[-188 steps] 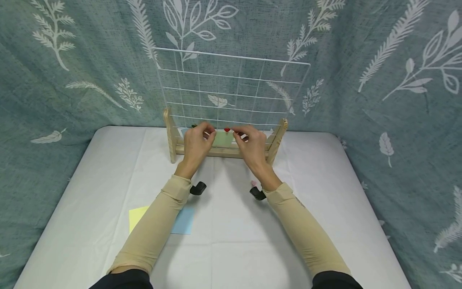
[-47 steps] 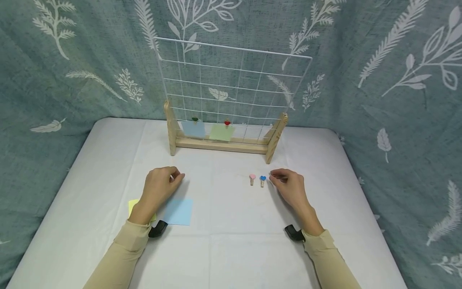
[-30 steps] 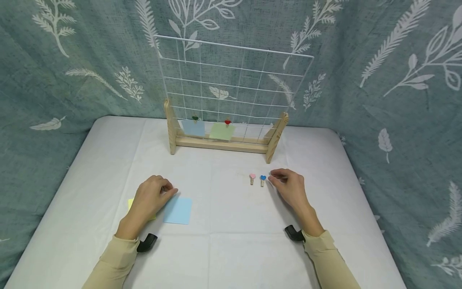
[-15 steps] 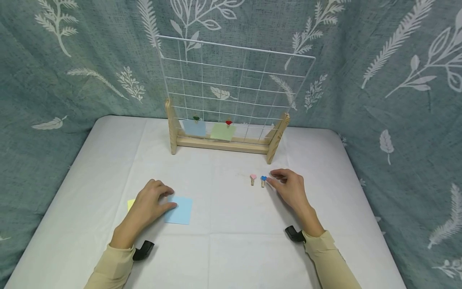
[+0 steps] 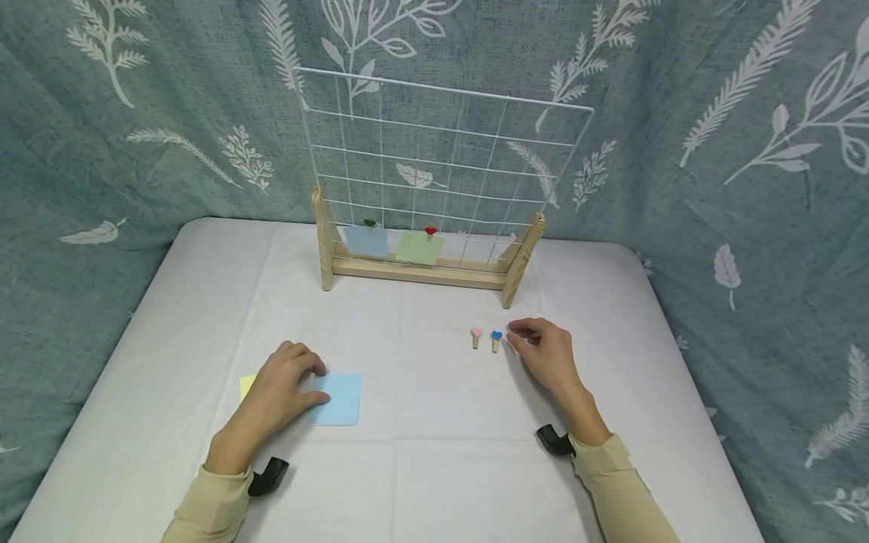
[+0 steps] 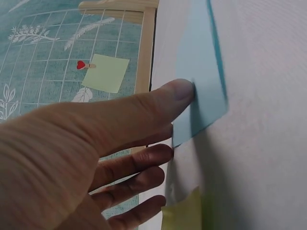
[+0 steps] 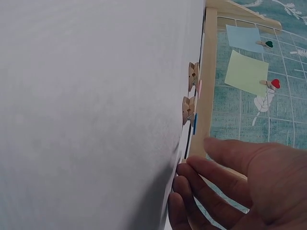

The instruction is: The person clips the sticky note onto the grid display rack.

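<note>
My left hand [image 5: 280, 388] is at a blue sticky note [image 5: 342, 400] on the table. In the left wrist view the thumb lies over this blue paper [image 6: 201, 108], and the other fingers are spread apart by its edge. A yellow note [image 5: 247, 386] is partly hidden under that hand. My right hand [image 5: 546, 354] rests beside a small wooden clothespin with a blue heart [image 5: 496, 339], its fingers loosely bent and holding nothing. Left of it lies a clothespin with a pink heart [image 5: 476, 337].
At the back stands a white wire grid [image 5: 448, 162] on a wooden base [image 5: 417, 273]. Clipped to it are a blue note [image 5: 366, 240] with a green-heart clothespin [image 5: 370, 222] and a green note [image 5: 417, 249] with a red-heart clothespin [image 5: 431, 231]. A patterned curtain [image 5: 720, 339] surrounds the table.
Both hands have left the grid, where the green note now hangs. My left hand has come down to the loose blue note, which has shifted slightly nearer. The right hand stays by the clothespins.
</note>
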Available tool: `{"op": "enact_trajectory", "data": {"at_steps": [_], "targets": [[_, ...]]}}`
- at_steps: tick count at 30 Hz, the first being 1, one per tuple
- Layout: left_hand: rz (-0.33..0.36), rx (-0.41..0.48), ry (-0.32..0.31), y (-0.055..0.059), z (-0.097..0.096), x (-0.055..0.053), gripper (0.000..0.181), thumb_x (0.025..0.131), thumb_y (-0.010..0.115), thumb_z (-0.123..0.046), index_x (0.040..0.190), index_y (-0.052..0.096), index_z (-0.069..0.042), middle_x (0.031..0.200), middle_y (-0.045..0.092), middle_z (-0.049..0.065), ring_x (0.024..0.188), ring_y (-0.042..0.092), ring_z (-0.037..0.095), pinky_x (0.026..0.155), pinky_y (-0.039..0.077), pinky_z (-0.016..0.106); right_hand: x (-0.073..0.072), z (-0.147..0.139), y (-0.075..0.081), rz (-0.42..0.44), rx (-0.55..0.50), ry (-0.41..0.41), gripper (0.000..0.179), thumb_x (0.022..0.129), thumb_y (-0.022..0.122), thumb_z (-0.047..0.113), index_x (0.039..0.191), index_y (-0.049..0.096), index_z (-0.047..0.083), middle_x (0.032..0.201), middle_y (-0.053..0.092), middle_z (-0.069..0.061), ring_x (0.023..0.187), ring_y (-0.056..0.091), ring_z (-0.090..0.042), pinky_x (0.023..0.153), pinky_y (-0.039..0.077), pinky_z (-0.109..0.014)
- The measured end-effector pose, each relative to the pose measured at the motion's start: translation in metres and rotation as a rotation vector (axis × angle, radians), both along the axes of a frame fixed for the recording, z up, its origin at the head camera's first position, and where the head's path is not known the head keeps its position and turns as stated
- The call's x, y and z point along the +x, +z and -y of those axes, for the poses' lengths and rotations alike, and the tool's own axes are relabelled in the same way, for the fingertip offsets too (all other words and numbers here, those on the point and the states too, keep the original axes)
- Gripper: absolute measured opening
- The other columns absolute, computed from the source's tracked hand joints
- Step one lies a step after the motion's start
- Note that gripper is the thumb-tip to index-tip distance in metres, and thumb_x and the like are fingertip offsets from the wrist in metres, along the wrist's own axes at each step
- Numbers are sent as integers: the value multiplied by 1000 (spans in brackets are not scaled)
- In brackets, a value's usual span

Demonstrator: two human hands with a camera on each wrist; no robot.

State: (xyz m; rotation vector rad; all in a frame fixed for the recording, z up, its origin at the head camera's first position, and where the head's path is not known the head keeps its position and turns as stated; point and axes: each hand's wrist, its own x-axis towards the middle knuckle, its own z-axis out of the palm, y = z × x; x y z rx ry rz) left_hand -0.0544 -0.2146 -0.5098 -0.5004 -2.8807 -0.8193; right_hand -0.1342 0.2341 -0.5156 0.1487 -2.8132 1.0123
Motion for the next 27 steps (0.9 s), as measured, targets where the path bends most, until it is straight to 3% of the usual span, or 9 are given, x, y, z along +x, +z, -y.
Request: {"op": "enact_trajectory", "data": {"at_steps": [16,27], "targets": [[40,39,34,-2,-4,3,32,76,89,7,85,66,-14,85,63,-2,85,53,14,74,49,35,0,-1,-1,13,-6,-6,22,96,78,13,116,78,3,106,78,-14,97,73,-31,89,60,-47],[-5,60,53,-4,-5,4,30,77,86,10,88,70,-12,83,65,-1,80,57,12,70,49,31,-1,-2,-1,-2,-12,-2,21,96,78,13,115,78,2,106,79,-15,97,74,-31,89,60,-47]]}}
